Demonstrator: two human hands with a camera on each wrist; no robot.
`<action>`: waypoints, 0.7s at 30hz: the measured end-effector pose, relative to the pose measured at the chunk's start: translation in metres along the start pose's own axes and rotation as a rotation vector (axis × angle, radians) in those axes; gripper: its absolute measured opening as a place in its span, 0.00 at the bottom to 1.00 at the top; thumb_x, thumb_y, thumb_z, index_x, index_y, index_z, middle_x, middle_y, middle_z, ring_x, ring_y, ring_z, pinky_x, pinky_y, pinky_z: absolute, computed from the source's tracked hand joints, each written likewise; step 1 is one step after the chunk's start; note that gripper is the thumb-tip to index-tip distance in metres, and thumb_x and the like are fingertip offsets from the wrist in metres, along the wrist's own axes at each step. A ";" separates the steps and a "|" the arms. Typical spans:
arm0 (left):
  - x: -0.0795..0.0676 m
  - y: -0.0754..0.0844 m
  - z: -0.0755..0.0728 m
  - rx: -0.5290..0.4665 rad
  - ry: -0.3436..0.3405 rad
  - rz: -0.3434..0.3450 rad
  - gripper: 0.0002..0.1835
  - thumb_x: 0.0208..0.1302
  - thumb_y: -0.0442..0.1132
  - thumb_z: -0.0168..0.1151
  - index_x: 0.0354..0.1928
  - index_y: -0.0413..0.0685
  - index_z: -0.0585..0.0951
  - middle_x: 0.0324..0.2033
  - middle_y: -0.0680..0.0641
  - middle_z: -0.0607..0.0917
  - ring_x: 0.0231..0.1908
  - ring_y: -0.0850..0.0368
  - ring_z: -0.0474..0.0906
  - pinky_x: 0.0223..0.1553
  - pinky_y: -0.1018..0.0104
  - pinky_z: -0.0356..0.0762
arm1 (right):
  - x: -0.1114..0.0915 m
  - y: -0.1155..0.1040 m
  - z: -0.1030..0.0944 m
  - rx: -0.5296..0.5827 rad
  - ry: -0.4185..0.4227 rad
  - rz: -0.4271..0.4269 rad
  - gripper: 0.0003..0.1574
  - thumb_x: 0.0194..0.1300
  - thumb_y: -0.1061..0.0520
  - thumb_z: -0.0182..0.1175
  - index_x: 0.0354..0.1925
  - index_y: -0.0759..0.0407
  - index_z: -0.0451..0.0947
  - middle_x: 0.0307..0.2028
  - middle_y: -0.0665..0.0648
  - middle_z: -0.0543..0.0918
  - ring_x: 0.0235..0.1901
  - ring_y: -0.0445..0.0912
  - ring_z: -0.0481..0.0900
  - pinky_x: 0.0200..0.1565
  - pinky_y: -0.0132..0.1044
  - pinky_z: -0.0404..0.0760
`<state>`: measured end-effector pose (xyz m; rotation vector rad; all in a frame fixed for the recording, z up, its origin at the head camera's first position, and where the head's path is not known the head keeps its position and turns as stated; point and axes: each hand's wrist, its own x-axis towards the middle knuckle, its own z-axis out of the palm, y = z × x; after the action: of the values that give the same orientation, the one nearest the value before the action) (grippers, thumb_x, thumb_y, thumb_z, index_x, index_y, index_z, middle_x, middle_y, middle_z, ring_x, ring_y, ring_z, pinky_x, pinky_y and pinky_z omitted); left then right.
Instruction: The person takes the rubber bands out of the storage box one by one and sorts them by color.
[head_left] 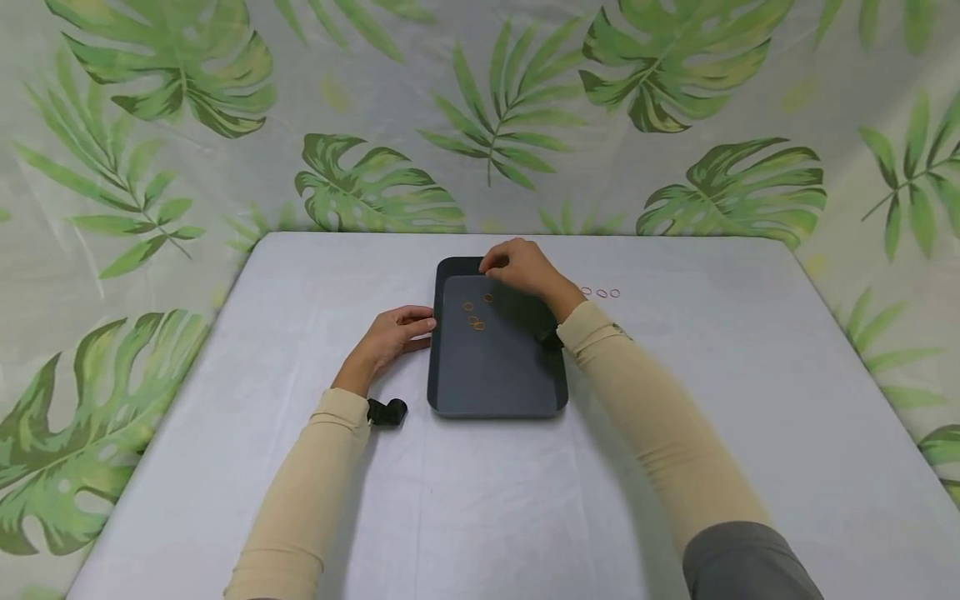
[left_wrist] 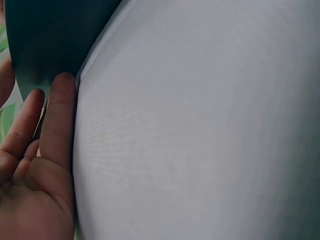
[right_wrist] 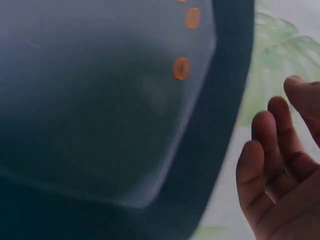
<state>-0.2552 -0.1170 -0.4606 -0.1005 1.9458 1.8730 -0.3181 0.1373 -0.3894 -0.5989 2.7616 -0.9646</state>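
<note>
Working with two bare hands at a white-covered table (head_left: pixel 750 400), wearing beige sleeves (head_left: pixel 285 508) and a small black device (head_left: pixel 387 412) at the left wrist, facing a backdrop printed with green leaves (head_left: pixel 502 125). Touching the left side of a dark gray tray (head_left: pixel 495 375) with the left hand (head_left: pixel 386 340), extending its fingers nearly straight and slightly apart against the outer wall. Holding the right hand (head_left: pixel 523 267) above the far end of the tray, bending thumb and forefinger downward close together. Hiding the meeting point of those fingertips from view, making it impossible to tell a pinched ring from a bare grip. Curving the other fingers loosely in the right wrist view, with small gaps between the tips. Showing four small orange rings (right_wrist: pixel 188 19) on the tray's floor, toward its far left part: two touching or overlapping, two set apart. Showing also, on the cloth to the right of the tray and just beyond the right forearm, three small red rings (head_left: pixel 602 297) in a row. Resting flat near the middle of the table, in the case of the tray, with its long sides running away from the person.
</note>
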 end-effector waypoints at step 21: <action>0.000 0.001 -0.002 -0.005 -0.007 0.000 0.24 0.70 0.36 0.61 0.66 0.39 0.73 0.58 0.43 0.79 0.50 0.61 0.81 0.62 0.60 0.82 | 0.008 0.027 0.041 -0.064 -0.002 0.117 0.13 0.67 0.56 0.64 0.48 0.56 0.87 0.50 0.58 0.87 0.52 0.54 0.82 0.56 0.48 0.83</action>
<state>-0.2560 -0.1186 -0.4598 -0.0954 1.9363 1.8765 -0.3227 0.1305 -0.4387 -0.4415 2.7992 -0.8531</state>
